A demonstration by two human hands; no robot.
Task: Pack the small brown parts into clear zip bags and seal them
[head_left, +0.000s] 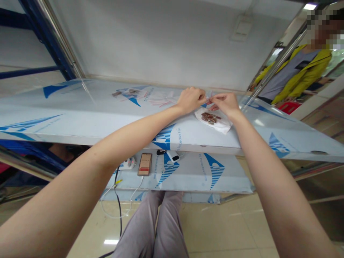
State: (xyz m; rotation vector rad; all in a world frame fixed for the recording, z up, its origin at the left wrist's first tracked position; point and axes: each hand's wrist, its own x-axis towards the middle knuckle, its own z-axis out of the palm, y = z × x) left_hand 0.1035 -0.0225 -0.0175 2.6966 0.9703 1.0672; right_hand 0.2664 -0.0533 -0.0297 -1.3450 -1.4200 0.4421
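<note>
My left hand (pixel 191 99) is closed above the shelf, its fingertips pinching what looks like a small clear plastic bag with a pinkish edge. From the other side my right hand (pixel 227 103) meets it, thumb and finger pressed together at the same small bag, which the fingers largely hide. Just below the hands a white tissue (pixel 225 126) lies on the shelf, bearing a heap of small brown pieces (pixel 211 118). To the left of my left hand, several flat clear bags with pink edges (pixel 161 98) are spread out. Farther left lie clear bags with brownish contents (pixel 131 92).
The film-covered shelf (pixel 67 114) has a white wall behind it and metal posts at both sides. On the lower shelf are a phone (pixel 145 164), a power strip (pixel 129 163), a white device (pixel 172 156) and cables. A person in a yellow jacket (pixel 314 71) stands at right.
</note>
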